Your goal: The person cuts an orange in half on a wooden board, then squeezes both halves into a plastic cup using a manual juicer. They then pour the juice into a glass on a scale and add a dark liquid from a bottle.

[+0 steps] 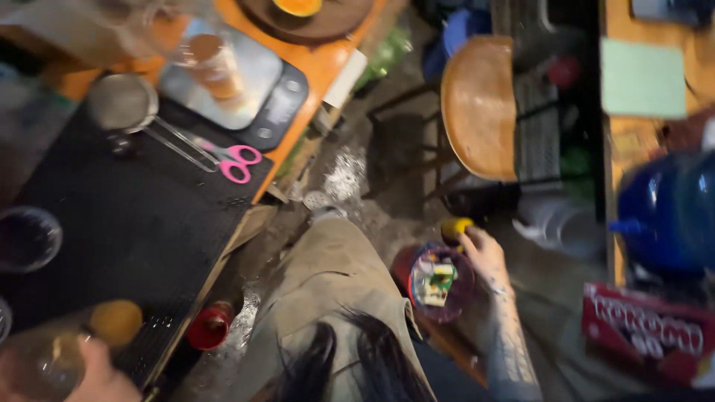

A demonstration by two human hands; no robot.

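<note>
My right hand pinches a small yellow object beside the clear lidded container. My left hand wraps a clear bottle at the surface's near edge; likely slippery, hold mid-body.

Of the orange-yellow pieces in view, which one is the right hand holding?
The small yellow piece at the right hand, low beside the wooden stool. The others sit near the left hand and on the far plate.

The left hand is cut off by the bottom edge, its blurred clear bottle running out of frame. Motion blur smears the bin contents — unreadable. The blue jug is cropped at the right edge.
</note>
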